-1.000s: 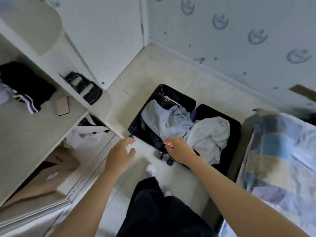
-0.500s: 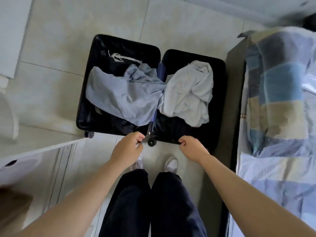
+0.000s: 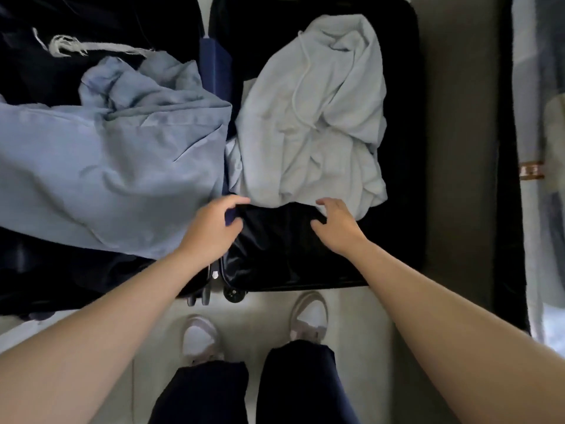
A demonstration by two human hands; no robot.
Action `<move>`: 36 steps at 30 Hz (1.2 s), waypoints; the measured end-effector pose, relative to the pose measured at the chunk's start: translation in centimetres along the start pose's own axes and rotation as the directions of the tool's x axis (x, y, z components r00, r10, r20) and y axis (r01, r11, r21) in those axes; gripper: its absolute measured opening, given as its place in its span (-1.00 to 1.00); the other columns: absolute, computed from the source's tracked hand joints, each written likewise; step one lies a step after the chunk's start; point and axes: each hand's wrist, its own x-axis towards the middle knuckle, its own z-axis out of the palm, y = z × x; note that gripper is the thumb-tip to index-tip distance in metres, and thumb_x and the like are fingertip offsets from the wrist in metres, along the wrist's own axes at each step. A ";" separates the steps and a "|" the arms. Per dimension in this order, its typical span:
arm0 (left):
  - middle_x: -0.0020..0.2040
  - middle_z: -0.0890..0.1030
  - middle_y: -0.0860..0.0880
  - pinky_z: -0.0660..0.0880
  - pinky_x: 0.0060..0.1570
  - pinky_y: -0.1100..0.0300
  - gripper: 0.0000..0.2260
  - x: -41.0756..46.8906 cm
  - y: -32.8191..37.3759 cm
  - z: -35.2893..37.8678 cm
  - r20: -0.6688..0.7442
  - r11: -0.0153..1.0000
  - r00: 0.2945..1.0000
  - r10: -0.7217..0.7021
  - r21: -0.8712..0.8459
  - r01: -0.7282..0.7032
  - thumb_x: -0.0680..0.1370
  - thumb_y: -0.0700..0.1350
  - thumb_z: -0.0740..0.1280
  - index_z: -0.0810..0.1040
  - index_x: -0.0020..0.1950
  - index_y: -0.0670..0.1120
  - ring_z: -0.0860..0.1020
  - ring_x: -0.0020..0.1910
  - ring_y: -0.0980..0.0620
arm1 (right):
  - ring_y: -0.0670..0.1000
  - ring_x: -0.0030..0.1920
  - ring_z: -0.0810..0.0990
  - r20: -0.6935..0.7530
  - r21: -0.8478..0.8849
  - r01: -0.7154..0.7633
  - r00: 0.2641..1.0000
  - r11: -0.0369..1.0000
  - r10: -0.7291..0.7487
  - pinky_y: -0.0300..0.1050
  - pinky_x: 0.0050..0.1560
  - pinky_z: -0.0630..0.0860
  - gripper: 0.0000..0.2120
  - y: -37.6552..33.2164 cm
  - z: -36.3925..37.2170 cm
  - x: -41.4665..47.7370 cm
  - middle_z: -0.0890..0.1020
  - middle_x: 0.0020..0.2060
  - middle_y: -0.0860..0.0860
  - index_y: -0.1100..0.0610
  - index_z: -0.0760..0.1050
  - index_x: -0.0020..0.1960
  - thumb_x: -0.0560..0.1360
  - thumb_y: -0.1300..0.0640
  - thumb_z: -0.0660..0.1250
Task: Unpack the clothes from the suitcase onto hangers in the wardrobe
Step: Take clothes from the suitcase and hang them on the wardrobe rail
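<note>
1. Suitcase (image 3: pixel 405 117): lies open flat on the floor (image 3: pixel 443 179), both halves facing up. Clothes are in both halves, so unpacking is judged to be at an early stage. No wardrobe and no hanger is in view.
2. Light blue garment (image 3: pixel 122 166): crumpled across the left half, its right edge over the centre hinge. Not yet lifted.
3. Pale hooded top (image 3: pixel 321 117): bunched in the right half, with a white cord running down its front. Its near hem lies just beyond both hands. It is judged to be the next item to remove.
4. Dark clothing (image 3: pixel 36 75): lies under the blue garment at the far left, with a frayed white drawstring (image 3: pixel 91 48) on top. How many pieces it makes up cannot be told.
5. Left hand (image 3: pixel 211 231): hovers over the hinge at the hem of the hooded top. Its fingers (image 3: pixel 235 201) are loosely curved and hold nothing.
6. Right hand (image 3: pixel 339 224): hovers over the bare black lining in front of the hooded top. Its fingers (image 3: pixel 327 203) are spread and relaxed, and grip nothing.
7. Bed (image 3: pixel 550 71): stands along the right of the suitcase, with only a narrow strip of floor between them. Movement on that side is judged to be restricted.
8. White shoes (image 3: pixel 308 316): stand just in front of the near rim, close to the suitcase wheels (image 3: pixel 234 293). The overlap of the two top garments at the hinge may drag one when the other is lifted.
</note>
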 end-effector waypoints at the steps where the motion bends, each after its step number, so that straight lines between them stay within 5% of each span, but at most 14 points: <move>1: 0.29 0.53 -0.02 0.36 0.26 0.18 -0.59 1.9 0.0 1.1 -0.029 0.999 0.999 0.018 -0.050 -0.019 0.47 -0.29 0.34 0.50 0.30 -0.02 0.48 0.26 0.00 | 0.06 0.33 0.36 -0.051 0.097 -0.042 0.998 0.994 0.047 -0.29 0.13 0.27 -0.42 0.4 0.1 1.7 0.24 0.42 0.09 0.14 0.17 0.49 0.54 0.09 0.29; 4: 0.49 0.24 -0.09 0.16 0.42 0.19 -0.34 7.6 -0.3 4.5 -0.068 0.995 0.998 -0.009 -0.103 0.002 0.45 -0.26 0.41 0.23 0.49 -0.10 0.22 0.46 -0.02 | 0.11 0.44 0.24 -0.167 0.436 -0.187 0.944 0.880 0.283 -0.19 0.19 0.29 -0.14 2.0 0.3 6.6 0.12 0.49 0.09 0.11 -0.01 0.54 0.43 -0.01 0.42; 6: 0.50 0.14 -0.11 0.12 0.46 0.12 -0.20 10.7 -0.3 5.8 -0.130 0.985 0.983 -0.127 -0.136 0.109 0.41 -0.22 0.46 0.08 0.53 -0.10 0.15 0.48 -0.05 | 0.12 0.51 0.08 -0.204 0.429 -0.179 0.936 0.885 0.288 -0.01 0.41 0.22 0.06 3.4 0.4 9.0 -0.02 0.54 0.05 0.01 -0.19 0.55 0.35 -0.12 0.47; 8: 0.43 0.25 0.01 0.29 0.37 0.09 -0.19 12.8 -0.2 6.6 -0.165 0.937 0.958 -0.235 -0.299 0.179 0.41 -0.21 0.45 0.06 0.53 -0.04 0.30 0.36 0.00 | 0.07 0.53 0.04 -0.187 0.429 -0.108 0.961 0.897 0.205 0.11 0.47 0.16 0.18 4.5 0.4 10.7 -0.05 0.55 -0.03 -0.06 -0.31 0.53 0.28 -0.21 0.50; 10: 0.32 0.37 0.08 0.44 0.08 0.19 -0.23 13.6 -0.1 6.6 -0.050 0.852 0.937 -0.345 -0.436 0.291 0.44 -0.25 0.44 0.10 0.52 0.00 0.41 0.17 0.07 | 0.03 0.49 0.15 -0.129 0.536 -0.097 0.972 0.839 0.195 0.12 0.42 0.27 0.22 4.9 0.6 11.9 0.03 0.53 -0.07 -0.05 -0.31 0.53 0.24 -0.25 0.52; 12: 0.18 0.54 0.01 0.50 -0.18 0.26 -0.34 13.2 0.2 6.0 0.233 0.748 0.891 -0.388 -0.486 0.453 0.44 -0.28 0.44 0.25 0.48 -0.06 0.53 -0.05 0.08 | 0.01 0.41 0.31 -0.067 0.651 -0.132 0.971 0.748 0.229 0.04 0.34 0.40 0.09 4.4 0.3 12.2 0.21 0.47 -0.04 0.00 -0.17 0.55 0.32 -0.14 0.51; 14: -0.06 0.62 0.01 0.51 -0.27 0.31 -0.48 11.5 1.3 5.6 0.448 0.731 0.848 -0.282 -0.472 0.492 0.45 -0.31 0.41 0.40 0.38 -0.07 0.52 -0.30 0.13 | 0.00 0.15 0.51 0.043 0.729 -0.165 0.980 0.664 0.197 -0.13 0.07 0.51 -0.33 3.3 -0.3 11.9 0.50 0.21 -0.02 0.06 0.20 0.49 0.47 0.07 0.41; 16: -0.11 0.61 0.01 0.47 -0.26 0.32 -0.62 8.8 3.3 4.7 0.529 0.760 0.829 -0.181 -0.459 0.460 0.46 -0.33 0.37 0.52 0.22 -0.03 0.46 -0.37 0.14 | -0.06 -0.25 0.51 0.112 0.815 -0.190 0.979 0.548 0.173 -0.25 -0.32 0.43 -0.85 1.7 -0.9 10.4 0.56 -0.22 -0.03 0.08 0.53 0.07 0.52 0.19 0.26; 18: -0.12 0.62 0.00 0.44 -0.26 0.32 -0.71 6.0 5.2 3.1 0.548 0.778 0.821 -0.159 -0.442 0.446 0.44 -0.35 0.35 0.57 0.03 0.00 0.47 -0.33 0.14 | -0.08 -0.48 0.42 0.145 0.904 -0.217 0.966 0.370 0.212 -0.26 -0.47 0.35 -0.81 0.5 -2.2 8.1 0.47 -0.42 -0.03 0.09 0.47 -0.24 0.53 0.20 0.19; 23: -0.16 0.61 -0.07 0.46 -0.20 0.25 -0.74 -1.1 7.8 -4.1 0.358 0.750 0.888 -0.288 -0.492 0.442 0.33 -0.42 0.28 0.54 -0.10 -0.13 0.56 -0.17 0.02 | -0.02 -0.40 0.51 0.150 0.973 -0.191 0.950 0.128 0.275 -0.22 -0.40 0.49 -0.74 -2.5 -7.3 -0.9 0.49 -0.39 0.03 0.11 0.43 -0.25 0.57 0.28 0.10; 27: 0.07 0.59 -0.14 0.54 -0.17 0.20 -0.56 -7.2 10.2 -11.0 0.246 0.644 0.884 -0.397 -0.612 0.459 0.36 -0.48 0.15 0.51 0.15 -0.18 0.56 0.06 -0.05 | 0.09 -0.16 0.50 0.194 0.977 -0.211 0.946 0.038 0.258 0.06 -0.20 0.57 -0.71 -5.4 -9.8 -9.2 0.51 -0.18 0.10 0.14 0.52 -0.03 0.55 0.33 0.04; 31: -0.09 0.57 -0.14 0.44 -0.12 0.12 -0.55 -15.3 16.0 -17.7 0.189 0.616 0.904 -0.384 -0.677 0.403 0.37 -0.54 0.03 0.55 -0.04 -0.13 0.52 -0.05 -0.06 | 0.01 -0.42 0.46 0.236 0.961 -0.261 0.948 0.097 0.213 0.03 -0.29 0.53 -0.64 -9.9 -11.7 -18.1 0.49 -0.37 0.05 0.14 0.50 0.03 0.50 0.41 0.00; 34: -0.22 0.56 -0.08 0.48 -0.23 0.17 -0.63 -21.6 19.9 -21.4 0.183 0.448 0.870 -0.459 -0.798 0.404 0.42 -0.49 0.02 0.54 -0.09 -0.16 0.51 -0.12 -0.06 | 0.06 -0.29 0.52 0.271 0.947 -0.296 0.945 0.127 0.183 0.12 -0.14 0.56 -0.61 -13.2 -13.2 -24.4 0.54 -0.28 0.09 0.19 0.50 0.02 0.42 0.45 -0.01; 36: -0.15 0.63 -0.10 0.55 -0.17 0.10 -0.75 -26.4 21.7 -23.3 0.218 0.197 0.791 -0.572 -0.899 0.391 0.55 -0.33 0.10 0.56 -0.03 -0.16 0.57 -0.07 -0.10 | 0.17 0.00 0.54 0.304 0.941 -0.322 0.940 0.105 0.157 0.21 0.03 0.55 -0.61 -14.3 -14.1 -28.3 0.58 -0.03 0.13 0.23 0.50 -0.02 0.34 0.46 0.00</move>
